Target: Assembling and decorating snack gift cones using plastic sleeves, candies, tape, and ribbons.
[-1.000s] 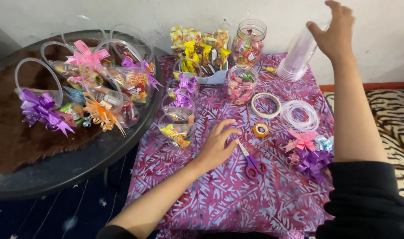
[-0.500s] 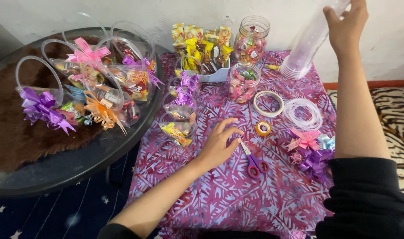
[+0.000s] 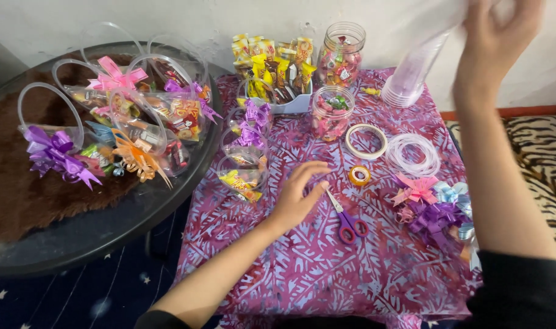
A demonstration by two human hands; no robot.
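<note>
My right hand (image 3: 497, 42) is raised at the far right corner of the table, fingers curled around the top of a tall stack of clear plastic cups (image 3: 415, 73); the stack leans away from me with its base near the far edge of the purple patterned cloth (image 3: 302, 268). The top of the stack is blurred, so I can't tell just how tightly my fingers close on it.

My left hand (image 3: 299, 198) rests palm down near the middle of the cloth, fingers spread apart and holding nothing. The purple-handled scissors (image 3: 346, 218) lie just beside my fingertips on the right. A small roll of yellow tape (image 3: 359, 175) sits just beyond them, and a larger white tape roll (image 3: 366, 141) lies farther back. A small clear bag of sweets (image 3: 242, 176) stands close by on the left edge of the cloth. A pile of ribbon bows (image 3: 430, 207) sits by the right edge.
</note>
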